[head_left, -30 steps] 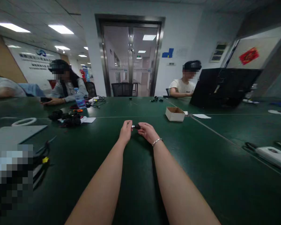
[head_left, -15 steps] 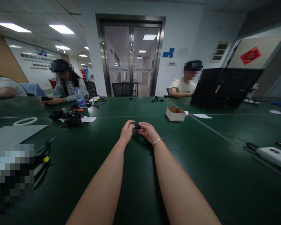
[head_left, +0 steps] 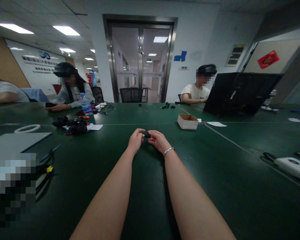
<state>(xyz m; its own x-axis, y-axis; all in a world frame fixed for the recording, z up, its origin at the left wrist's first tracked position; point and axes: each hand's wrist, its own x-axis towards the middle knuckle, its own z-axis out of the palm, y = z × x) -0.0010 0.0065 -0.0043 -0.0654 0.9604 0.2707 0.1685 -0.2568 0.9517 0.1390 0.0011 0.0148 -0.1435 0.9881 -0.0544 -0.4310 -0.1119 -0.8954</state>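
A small, short black piece with a shiny silver-coloured end (head_left: 147, 135) sits between the person's two hands, lying roughly level, the silver end at the left hand's (head_left: 135, 141) fingertips, the black end in the right hand's (head_left: 160, 141). From here I can't make out its finer shape.

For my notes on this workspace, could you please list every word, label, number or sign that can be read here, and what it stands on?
"大数据" on the wall sign; its remaining lettering is too blurred to quote surely.
"福", probably, on the red poster.
Bottle label: too blurred.
Glass door: too small.
Green sign beyond it: too small.
Small black piece: none visible.
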